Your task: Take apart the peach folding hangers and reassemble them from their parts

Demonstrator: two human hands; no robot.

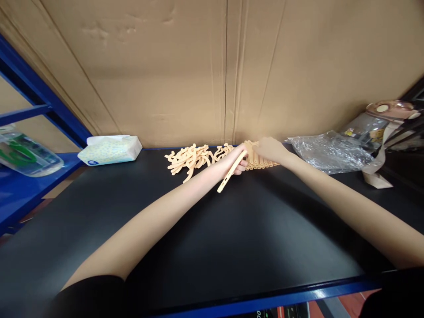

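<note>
My left hand is closed around a flat peach-coloured strip with slots along it; the strip slants down toward me. Close on its right, my right hand is bent over a row of overlapping peach-coloured pieces. It is somewhat blurred, its fingers look curled together, and whatever they grip is hidden. To the left of my hands lies a loose heap of curved peach-coloured pieces, with a few more curved pieces between the heap and my left wrist.
A black tabletop backs onto a cardboard wall. At the back left lies a tissue pack, beside a blue shelf frame with a clear bottle. Crumpled clear plastic and a strapped transparent bottle occupy the right.
</note>
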